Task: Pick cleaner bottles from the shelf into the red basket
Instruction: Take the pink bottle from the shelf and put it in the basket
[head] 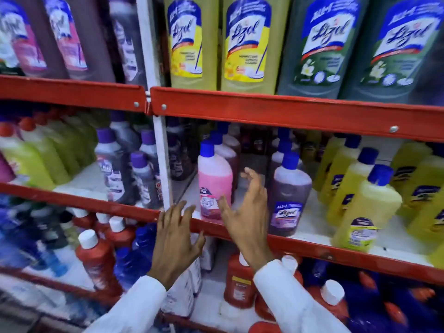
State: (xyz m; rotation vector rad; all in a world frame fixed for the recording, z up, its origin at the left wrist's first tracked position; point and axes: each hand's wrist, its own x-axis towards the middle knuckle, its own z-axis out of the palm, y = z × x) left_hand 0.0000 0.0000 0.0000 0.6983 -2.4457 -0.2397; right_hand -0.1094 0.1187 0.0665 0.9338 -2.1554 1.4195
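Two bare hands reach toward a red metal shelf point(276, 111) full of cleaner bottles. The left hand point(176, 239) hangs open in front of the shelf's red edge. The right hand point(247, 212) is open beside a pink plastic bottle with a blue cap point(214, 181). A purple bottle with a blue cap point(289, 195) stands just right of that hand.

Head view: close, facing shelf point(288, 111) front, angled slightly down.

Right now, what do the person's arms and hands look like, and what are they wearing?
Both hands are bare: no gloves, and no rings or watch that I can make out. The left hand and right hand come out of long white sleeves with plain cuffs ending at the wrists. No markings show on the fabric.
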